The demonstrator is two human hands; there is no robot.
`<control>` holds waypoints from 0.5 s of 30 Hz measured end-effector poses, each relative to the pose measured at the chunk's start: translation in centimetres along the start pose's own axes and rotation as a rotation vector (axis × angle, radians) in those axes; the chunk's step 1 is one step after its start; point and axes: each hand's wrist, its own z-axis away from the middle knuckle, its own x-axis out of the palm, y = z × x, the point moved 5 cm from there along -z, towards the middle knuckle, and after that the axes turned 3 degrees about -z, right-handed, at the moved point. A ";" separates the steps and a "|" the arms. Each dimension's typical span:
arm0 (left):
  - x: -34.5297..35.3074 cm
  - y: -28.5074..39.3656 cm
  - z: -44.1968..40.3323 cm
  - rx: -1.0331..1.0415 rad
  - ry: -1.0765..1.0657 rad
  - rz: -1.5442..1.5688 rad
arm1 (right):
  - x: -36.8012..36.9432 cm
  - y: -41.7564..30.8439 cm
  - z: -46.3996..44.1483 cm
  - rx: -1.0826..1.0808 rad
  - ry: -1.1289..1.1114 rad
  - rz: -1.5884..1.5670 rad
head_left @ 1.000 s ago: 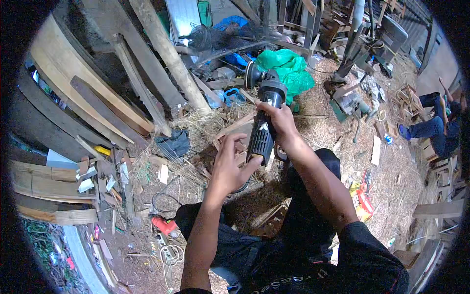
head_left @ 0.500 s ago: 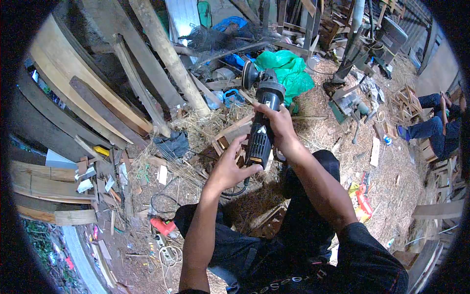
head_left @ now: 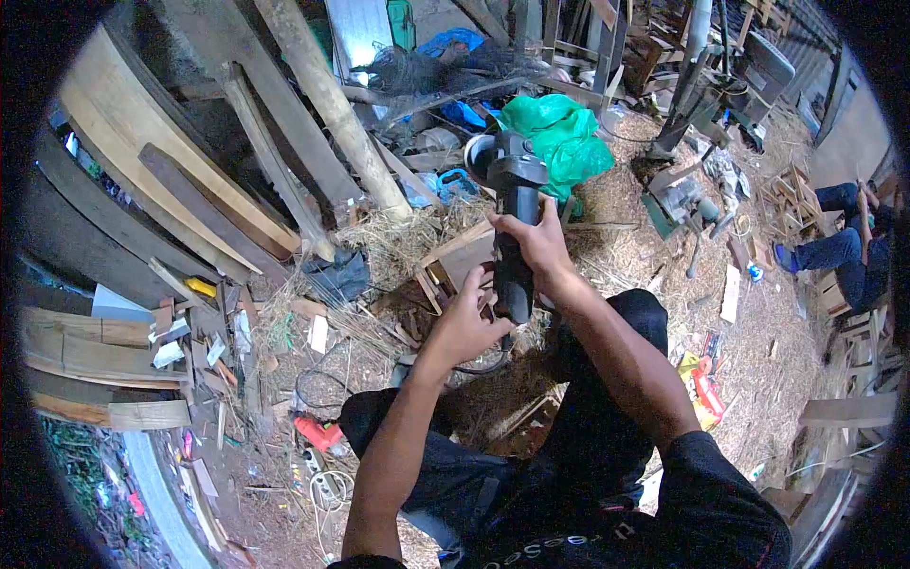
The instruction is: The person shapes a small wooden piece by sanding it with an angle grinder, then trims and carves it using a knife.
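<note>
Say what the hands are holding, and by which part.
An angle grinder, gripped by its body in the right hand. The left hand is open beside its rear end; contact there can't be told.

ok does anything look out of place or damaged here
The ground looks untidy: shavings lie strewn across it, and a red tool lies loose there too, an odd spot for it. The black grinder in the right hand shows no visible damage.

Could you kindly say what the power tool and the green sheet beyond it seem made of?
Power tool: probably dark moulded plastic, judging by its smooth, softly shining body. Green sheet: likely thin plastic, slightly glossy, given its crumpled folds.
</note>
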 end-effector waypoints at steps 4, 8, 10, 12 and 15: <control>-2.4 1.3 0.7 -0.062 -0.028 -0.149 | 0.8 -1.2 0.5 0.002 -0.119 -0.100; -4.8 1.3 0.8 -0.047 -0.044 0.300 | -0.7 -0.9 0.0 0.047 -0.120 -0.142; -5.3 -0.1 0.6 -0.165 -0.067 0.721 | -1.1 -1.7 0.2 0.069 -0.120 -0.203; -5.8 -0.8 0.6 -0.214 -0.021 0.853 | -1.9 -1.5 0.0 0.094 -0.070 -0.229; -6.0 -0.6 0.0 -0.208 0.015 0.848 | -2.5 -2.0 0.0 0.058 -0.096 -0.167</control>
